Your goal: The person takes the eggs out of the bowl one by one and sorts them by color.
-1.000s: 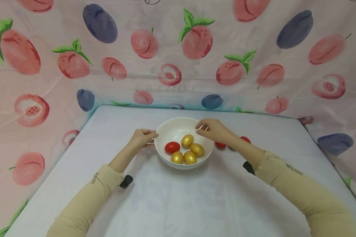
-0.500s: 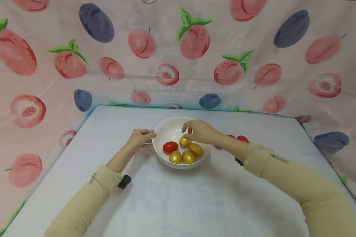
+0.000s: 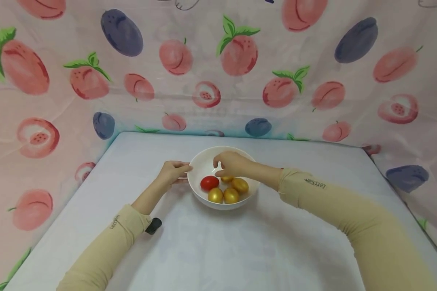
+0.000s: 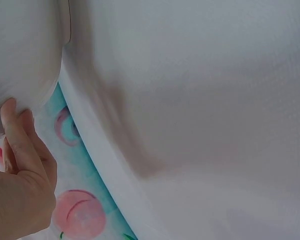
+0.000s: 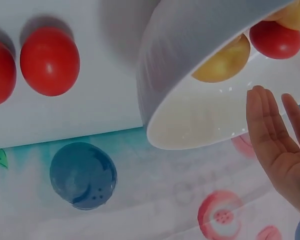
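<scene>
Head view: the red egg (image 3: pixel 209 183) lies inside the white bowl (image 3: pixel 199 167), to the left of the right hand (image 3: pixel 234 163) and a little toward the person. Its long axis runs roughly left to right. Right hand is the nearer of the two: over the bowl, thumb and fingers apart, holding nothing visible. Directly below its thumb sits one gold egg (image 3: pixel 226 179), partly covered; contact cannot be told.

Count, in bowl: one red, four gold; the other three gold eggs (image 3: pixel 231 195) group along the near and right side.

Left hand (image 3: pixel 170 171) grips the bowl at its left edge, thumb at the rim, fingers against the outer wall.

Outside: two red eggs (image 5: pixel 50 61) show in the right wrist view, side by side on the bench (image 3: pixel 211 242), right of the bowl; one is cut by the frame edge. Arm hides most of that patch in the head view. Fruit-print cloth (image 3: pixel 204 52) hangs behind.
</scene>
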`<state>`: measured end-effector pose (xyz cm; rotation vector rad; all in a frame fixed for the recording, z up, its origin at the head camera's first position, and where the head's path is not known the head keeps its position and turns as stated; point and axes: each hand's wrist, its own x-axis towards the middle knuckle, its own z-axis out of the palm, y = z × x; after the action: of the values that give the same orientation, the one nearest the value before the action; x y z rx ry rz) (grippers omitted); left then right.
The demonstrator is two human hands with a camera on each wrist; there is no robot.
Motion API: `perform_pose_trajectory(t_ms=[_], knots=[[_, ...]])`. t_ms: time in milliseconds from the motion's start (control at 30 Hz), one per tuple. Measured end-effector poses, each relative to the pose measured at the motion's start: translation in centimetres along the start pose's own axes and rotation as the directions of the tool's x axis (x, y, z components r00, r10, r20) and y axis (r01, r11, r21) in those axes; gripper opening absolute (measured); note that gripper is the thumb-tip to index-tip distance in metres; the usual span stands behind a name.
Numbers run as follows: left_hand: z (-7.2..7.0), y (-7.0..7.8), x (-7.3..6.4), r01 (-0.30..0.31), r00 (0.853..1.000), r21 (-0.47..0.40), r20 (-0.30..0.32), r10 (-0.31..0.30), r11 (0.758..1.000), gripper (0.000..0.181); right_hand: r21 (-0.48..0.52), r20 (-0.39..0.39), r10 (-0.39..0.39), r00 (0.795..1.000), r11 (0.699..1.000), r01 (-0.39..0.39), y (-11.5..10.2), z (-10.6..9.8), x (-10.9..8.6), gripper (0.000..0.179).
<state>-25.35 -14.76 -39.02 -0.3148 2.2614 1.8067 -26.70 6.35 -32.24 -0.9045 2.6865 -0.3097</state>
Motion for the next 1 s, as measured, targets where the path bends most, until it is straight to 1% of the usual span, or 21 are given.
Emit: perform_pose_trajectory(t_ms=[67,133,300,433,567,633,800,900,1000], knots=[[0.0,0.0,0.0,-0.007,1.0,-0.016,-0.002,0.007,1.0,0.038,-0.015,0.016,-0.023,1.0,1.0,0.023,-0.2,0.1,0.4,0.024],[0.1,-0.2,0.0,-0.008,1.0,-0.027,0.002,0.008,1.0,0.039,-0.016,0.049,-0.035,0.998,0.999,0.035,-0.4,0.3,0.6,0.024],[0.1,-0.6,-0.1,0.013,1.0,-0.031,0.008,-0.012,0.999,0.04,-0.051,0.135,-0.094,0.986,0.993,0.102,-0.7,0.9,1.0,0.025],[0.1,-0.7,-0.1,0.015,1.0,-0.038,0.001,-0.015,0.999,0.039,-0.052,0.167,-0.139,0.976,0.987,0.149,-0.7,1.3,1.6,0.026],[0.2,-0.7,-0.1,0.017,1.0,-0.042,0.005,-0.017,0.999,0.04,-0.049,0.207,-0.155,0.966,0.985,0.168,-0.5,1.7,2.4,0.026],[0.2,-0.7,0.0,0.016,1.0,-0.043,0.006,-0.016,0.999,0.04,-0.048,0.232,-0.155,0.96,0.984,0.17,-0.5,1.9,2.7,0.027],[0.1,-0.6,0.0,0.013,1.0,-0.035,0.017,-0.012,0.999,0.041,-0.022,0.297,-0.115,0.948,0.992,0.127,-0.6,2.1,3.2,0.031],[0.1,-0.4,0.0,0.014,1.0,-0.034,0.021,-0.013,0.999,0.042,-0.019,0.317,-0.104,0.943,0.993,0.116,-0.7,2.2,3.3,0.034],[0.1,-0.3,0.1,0.01,1.0,-0.033,0.023,-0.009,0.999,0.042,-0.019,0.317,-0.105,0.943,0.993,0.117,-0.8,2.3,3.4,0.037]])
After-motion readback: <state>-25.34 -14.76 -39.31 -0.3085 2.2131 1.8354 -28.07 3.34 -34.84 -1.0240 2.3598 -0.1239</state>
